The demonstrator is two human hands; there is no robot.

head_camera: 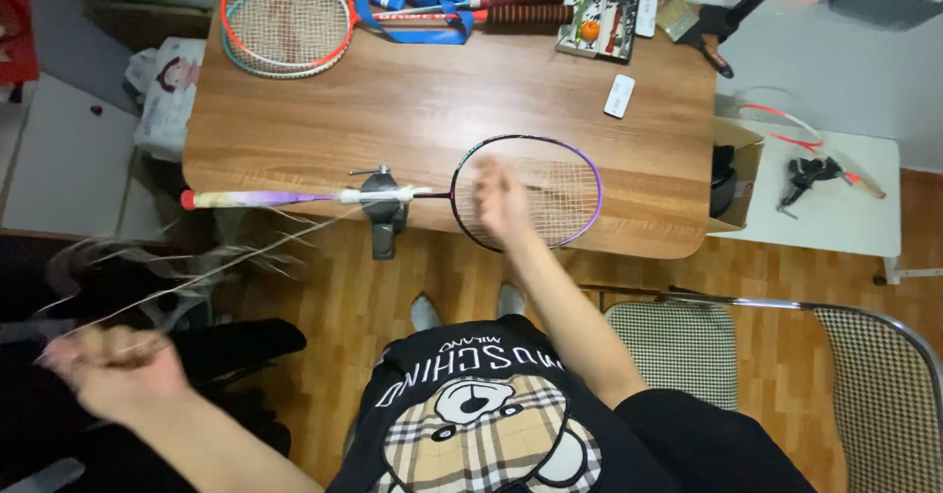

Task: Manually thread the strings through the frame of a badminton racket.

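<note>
Box: a small open box [597, 22] sits far past the right hand, at the back of the table [413, 110]. It holds small tools and one orange ball.
Racket: the purple racket [526, 193] lies flat near the table's front edge. A clamp [383, 208] holds its thin shaft.
Right hand: the right hand [501, 203] rests on the racket's strings. It is blurry, so I cannot tell how tight the fingers are.
Left hand: the left hand [118, 370] is a closed fist around a thin string [226, 262], well to the left of the racket.
String: it runs tight from the fist up toward the clamp.
Other rackets: two more rackets [285, 17] lie at the back, far from both hands.
</note>
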